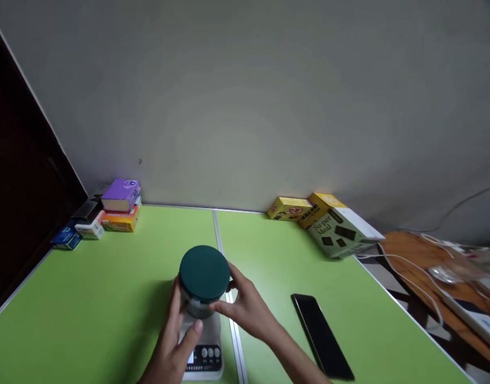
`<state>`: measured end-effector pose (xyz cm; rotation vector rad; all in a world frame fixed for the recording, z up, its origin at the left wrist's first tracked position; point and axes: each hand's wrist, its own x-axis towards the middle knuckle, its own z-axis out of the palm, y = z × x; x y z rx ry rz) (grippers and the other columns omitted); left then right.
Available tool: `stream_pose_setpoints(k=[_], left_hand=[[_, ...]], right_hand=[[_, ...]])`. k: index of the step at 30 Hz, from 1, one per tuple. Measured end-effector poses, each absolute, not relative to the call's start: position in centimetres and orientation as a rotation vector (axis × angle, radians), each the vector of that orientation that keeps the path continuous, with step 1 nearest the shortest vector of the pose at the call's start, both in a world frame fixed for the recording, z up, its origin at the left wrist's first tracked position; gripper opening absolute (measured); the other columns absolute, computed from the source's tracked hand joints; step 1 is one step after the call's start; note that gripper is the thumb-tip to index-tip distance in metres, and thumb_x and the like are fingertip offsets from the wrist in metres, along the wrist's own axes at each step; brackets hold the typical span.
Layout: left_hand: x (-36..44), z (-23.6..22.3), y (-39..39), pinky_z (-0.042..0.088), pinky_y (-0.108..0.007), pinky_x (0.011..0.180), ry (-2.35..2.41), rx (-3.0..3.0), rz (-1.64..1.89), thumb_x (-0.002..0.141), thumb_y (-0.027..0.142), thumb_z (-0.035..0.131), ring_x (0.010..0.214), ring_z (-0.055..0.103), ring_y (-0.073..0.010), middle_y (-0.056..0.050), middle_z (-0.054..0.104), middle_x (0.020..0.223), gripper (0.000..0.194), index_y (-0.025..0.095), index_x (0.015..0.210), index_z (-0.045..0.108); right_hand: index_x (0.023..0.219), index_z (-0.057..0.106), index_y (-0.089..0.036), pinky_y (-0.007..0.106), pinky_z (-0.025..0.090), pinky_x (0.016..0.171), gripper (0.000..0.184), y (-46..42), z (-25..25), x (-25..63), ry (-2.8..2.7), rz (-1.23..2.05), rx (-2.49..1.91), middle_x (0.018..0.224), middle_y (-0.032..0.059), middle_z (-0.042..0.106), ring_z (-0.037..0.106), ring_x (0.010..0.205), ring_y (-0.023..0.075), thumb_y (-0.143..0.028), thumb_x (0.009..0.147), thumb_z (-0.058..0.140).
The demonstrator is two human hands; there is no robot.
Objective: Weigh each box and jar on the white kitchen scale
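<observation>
A jar with a round dark green lid point(205, 273) is between my two hands, over a white kitchen scale point(207, 337). The jar's clear lower part is mostly hidden by the lid and fingers; whether its base touches the scale I cannot tell. My right hand point(243, 301) grips the jar from the right, thumb at the front just under the lid and fingers behind. My left hand point(175, 336) curves around the jar's left side, with its thumb low in front. Buttons and part of a lit display show on the scale's front panel beside my left thumb.
A black phone point(323, 336) lies right of my right arm. Small boxes, with a purple one point(120, 194) on top, stand at the back left. A yellow box point(289, 208) and a larger "Super Meal" box point(341, 229) sit at the back right. White cables point(405, 261) run beyond the right edge.
</observation>
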<state>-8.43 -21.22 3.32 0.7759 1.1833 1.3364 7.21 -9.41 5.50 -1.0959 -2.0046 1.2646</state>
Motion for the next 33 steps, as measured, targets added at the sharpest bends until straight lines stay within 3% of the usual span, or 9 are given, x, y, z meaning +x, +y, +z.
stream_pose_setpoints(k=[4,11,17,25,30,33], left_hand=[[-7.1,2.0,-22.3,0.024,-0.038,0.117,1.309,0.718,1.392,0.082,0.057,0.056,0.144,0.021,-0.0265,-0.003,0.023,0.157,0.086,0.026,0.152,0.016],[-9.9,2.2,-22.6,0.018,-0.043,0.119,1.433,0.769,1.454,0.086,0.063,0.042,0.146,0.018,-0.0246,-0.002,0.022,0.158,0.072,0.028,0.148,0.029],[-12.9,3.1,-22.6,0.019,-0.041,0.118,1.486,0.762,1.601,0.089,0.060,0.033,0.146,0.019,-0.0208,-0.006,0.027,0.157,0.069,0.023,0.147,0.031],[-13.4,2.4,-22.7,0.016,-0.041,0.119,1.412,0.804,1.577,0.091,0.060,0.034,0.145,0.023,-0.0212,-0.007,0.033,0.154,0.065,0.020,0.143,0.039],[-12.4,1.5,-21.6,0.014,-0.040,0.120,1.374,0.862,1.494,0.091,0.060,0.031,0.146,0.020,-0.0212,-0.007,0.029,0.156,0.068,0.019,0.145,0.036],[-11.5,0.6,-20.8,0.021,-0.041,0.118,1.338,0.857,1.430,0.090,0.064,0.030,0.145,0.023,-0.0230,-0.008,0.027,0.156,0.073,0.018,0.147,0.031]], right_hand=[[0.138,0.043,-0.024,0.042,0.049,0.087,0.086,-10.7,3.1,7.7,-1.945,1.292,-1.039,0.135,0.0115,0.054,0.058,0.107,0.0303,-0.042,0.064,0.082],[0.148,0.026,-0.028,0.051,0.035,0.109,0.097,-11.7,1.7,8.1,-1.862,1.369,-1.010,0.154,0.0126,0.031,0.034,0.139,0.0321,-0.049,0.069,0.077],[0.145,0.032,-0.031,0.056,0.035,0.108,0.081,-12.2,0.8,10.8,-1.787,1.334,-1.088,0.149,0.0133,0.040,0.039,0.137,0.0315,-0.050,0.076,0.071],[0.147,0.024,-0.032,0.054,0.030,0.112,0.088,-12.8,0.8,9.8,-1.849,1.357,-1.014,0.153,0.0125,0.034,0.033,0.140,0.0293,-0.051,0.075,0.072],[0.149,0.018,-0.031,0.052,0.031,0.111,0.094,-12.2,0.9,8.5,-1.887,1.359,-0.987,0.155,0.0126,0.028,0.032,0.140,0.0301,-0.049,0.075,0.073],[0.148,0.023,-0.025,0.050,0.029,0.112,0.096,-11.9,0.4,7.1,-1.913,1.336,-0.997,0.154,0.0139,0.029,0.031,0.140,0.0310,-0.045,0.071,0.077]])
